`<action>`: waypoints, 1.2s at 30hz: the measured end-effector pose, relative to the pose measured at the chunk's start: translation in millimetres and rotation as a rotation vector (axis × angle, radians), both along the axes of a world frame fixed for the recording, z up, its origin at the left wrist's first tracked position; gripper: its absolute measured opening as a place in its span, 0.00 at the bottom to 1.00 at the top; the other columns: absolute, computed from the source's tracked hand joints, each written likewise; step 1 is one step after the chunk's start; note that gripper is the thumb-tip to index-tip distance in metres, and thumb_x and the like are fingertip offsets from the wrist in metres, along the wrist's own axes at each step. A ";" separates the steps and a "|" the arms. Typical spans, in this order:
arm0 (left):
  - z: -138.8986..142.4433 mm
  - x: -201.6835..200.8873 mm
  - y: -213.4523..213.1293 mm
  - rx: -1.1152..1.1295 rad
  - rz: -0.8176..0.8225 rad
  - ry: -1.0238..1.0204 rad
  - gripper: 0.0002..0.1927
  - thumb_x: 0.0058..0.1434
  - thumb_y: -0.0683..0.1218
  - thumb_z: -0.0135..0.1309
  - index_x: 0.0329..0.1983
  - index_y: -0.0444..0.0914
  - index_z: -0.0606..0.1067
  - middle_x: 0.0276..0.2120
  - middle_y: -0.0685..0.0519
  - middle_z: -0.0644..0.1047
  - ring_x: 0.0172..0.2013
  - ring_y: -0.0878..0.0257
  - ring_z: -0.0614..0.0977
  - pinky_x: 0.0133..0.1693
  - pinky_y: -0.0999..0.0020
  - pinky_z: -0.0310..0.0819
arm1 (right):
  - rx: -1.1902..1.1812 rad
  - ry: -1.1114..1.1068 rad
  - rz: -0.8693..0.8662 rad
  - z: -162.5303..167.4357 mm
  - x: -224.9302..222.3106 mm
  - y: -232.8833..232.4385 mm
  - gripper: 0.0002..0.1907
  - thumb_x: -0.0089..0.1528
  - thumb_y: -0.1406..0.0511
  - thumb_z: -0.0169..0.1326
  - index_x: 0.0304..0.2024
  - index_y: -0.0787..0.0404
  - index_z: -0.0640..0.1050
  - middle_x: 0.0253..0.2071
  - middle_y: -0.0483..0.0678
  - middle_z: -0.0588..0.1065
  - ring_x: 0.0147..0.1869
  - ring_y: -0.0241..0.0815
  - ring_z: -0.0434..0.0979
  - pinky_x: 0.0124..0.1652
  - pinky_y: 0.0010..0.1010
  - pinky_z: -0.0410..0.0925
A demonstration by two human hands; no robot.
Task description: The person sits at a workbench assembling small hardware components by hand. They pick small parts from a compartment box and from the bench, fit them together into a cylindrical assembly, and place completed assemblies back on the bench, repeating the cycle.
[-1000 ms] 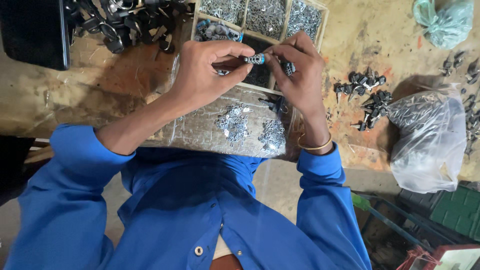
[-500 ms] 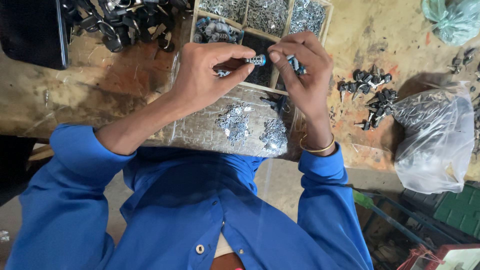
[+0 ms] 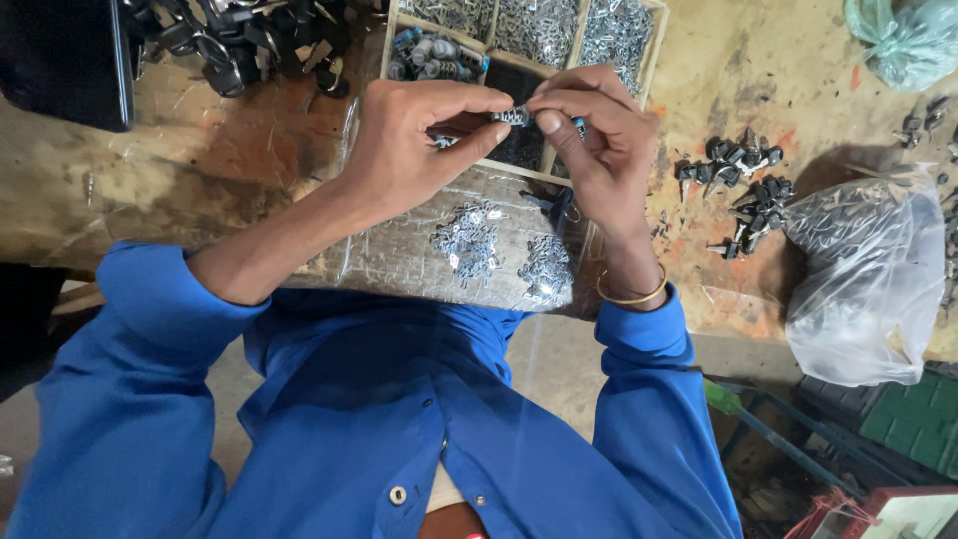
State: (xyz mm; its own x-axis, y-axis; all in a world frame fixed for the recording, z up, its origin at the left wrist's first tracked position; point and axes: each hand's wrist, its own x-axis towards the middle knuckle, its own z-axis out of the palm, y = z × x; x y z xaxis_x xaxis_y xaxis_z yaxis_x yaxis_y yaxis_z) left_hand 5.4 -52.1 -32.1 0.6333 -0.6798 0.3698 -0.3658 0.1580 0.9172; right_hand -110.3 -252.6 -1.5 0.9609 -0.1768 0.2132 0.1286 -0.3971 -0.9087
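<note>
Head view: left hand [image 3: 414, 140] and right hand [image 3: 599, 140] both pinching small metal part [image 3: 513, 116] at upper centre; could slip into tray [image 3: 654, 40] below.

Blue sleeves [image 3: 649, 399], gold bangle [image 3: 631, 295], green bag [image 3: 903, 35].

Small workshop for assembling metal hardware. Worn, stained wooden workbench [image 3: 210, 190], scuffed and rust-coloured. At its far edge, a wooden compartment tray [image 3: 654, 40] filled with sorted small metal parts. Left of the tray, a heap of dark metal pieces [image 3: 249, 40]. Right of the tray, loose black parts [image 3: 743, 185] and a clear plastic bag [image 3: 863, 279] of more parts.
</note>
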 end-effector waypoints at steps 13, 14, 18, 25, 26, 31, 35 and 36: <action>-6.4 0.0 2.2 -0.034 -0.006 -0.011 0.10 0.66 0.37 0.67 0.50 0.31 0.81 0.43 0.45 0.85 0.44 0.60 0.89 0.47 0.70 0.87 | 0.018 0.026 0.030 -10.0 1.1 2.6 0.07 0.70 0.76 0.59 0.51 0.68 0.81 0.53 0.50 0.74 0.58 0.39 0.75 0.54 0.26 0.69; -6.6 0.2 1.9 -0.032 -0.006 -0.002 0.10 0.66 0.37 0.67 0.50 0.31 0.81 0.43 0.45 0.85 0.44 0.60 0.89 0.47 0.70 0.87 | 0.000 0.022 0.030 -9.6 1.4 2.6 0.07 0.70 0.76 0.59 0.51 0.68 0.81 0.53 0.50 0.75 0.58 0.40 0.75 0.54 0.26 0.69; -7.0 -0.1 -0.3 -0.045 -0.008 0.021 0.11 0.66 0.37 0.68 0.49 0.31 0.81 0.43 0.45 0.85 0.44 0.60 0.89 0.47 0.70 0.87 | -0.062 0.025 0.031 -7.4 2.3 1.6 0.08 0.68 0.77 0.61 0.50 0.68 0.82 0.53 0.51 0.76 0.58 0.41 0.76 0.57 0.29 0.70; -6.2 -1.0 0.0 -0.042 -0.011 0.055 0.10 0.66 0.37 0.67 0.48 0.30 0.81 0.43 0.45 0.85 0.45 0.60 0.89 0.47 0.70 0.86 | -0.153 -0.018 0.027 -2.9 3.7 5.2 0.08 0.67 0.76 0.63 0.49 0.67 0.83 0.51 0.51 0.77 0.56 0.42 0.78 0.55 0.29 0.72; -6.3 -1.0 0.6 -0.039 -0.015 0.062 0.10 0.66 0.37 0.67 0.48 0.30 0.81 0.43 0.45 0.85 0.46 0.60 0.89 0.47 0.70 0.86 | -0.211 -0.032 0.028 -1.3 3.4 5.4 0.09 0.67 0.76 0.64 0.49 0.67 0.83 0.50 0.51 0.78 0.55 0.42 0.79 0.55 0.30 0.72; -7.0 -0.4 0.0 -0.022 -0.035 0.034 0.10 0.66 0.37 0.66 0.48 0.31 0.81 0.43 0.44 0.85 0.46 0.59 0.89 0.47 0.69 0.86 | -0.320 -0.088 0.023 4.1 4.4 6.7 0.09 0.64 0.75 0.67 0.47 0.65 0.84 0.48 0.51 0.80 0.54 0.44 0.81 0.52 0.32 0.75; -8.3 -0.5 -1.1 -0.010 -0.036 0.017 0.10 0.65 0.37 0.66 0.48 0.31 0.81 0.42 0.44 0.84 0.45 0.59 0.88 0.46 0.69 0.86 | -0.323 -0.083 0.027 8.6 4.6 6.6 0.08 0.64 0.76 0.67 0.46 0.65 0.84 0.47 0.51 0.80 0.52 0.44 0.81 0.50 0.32 0.75; -8.8 -0.4 -1.0 -0.005 -0.034 0.007 0.10 0.65 0.37 0.67 0.48 0.31 0.81 0.42 0.44 0.84 0.45 0.58 0.88 0.45 0.69 0.86 | -0.338 -0.083 0.033 9.9 4.7 6.5 0.08 0.64 0.76 0.67 0.46 0.65 0.84 0.47 0.51 0.80 0.52 0.44 0.81 0.50 0.31 0.75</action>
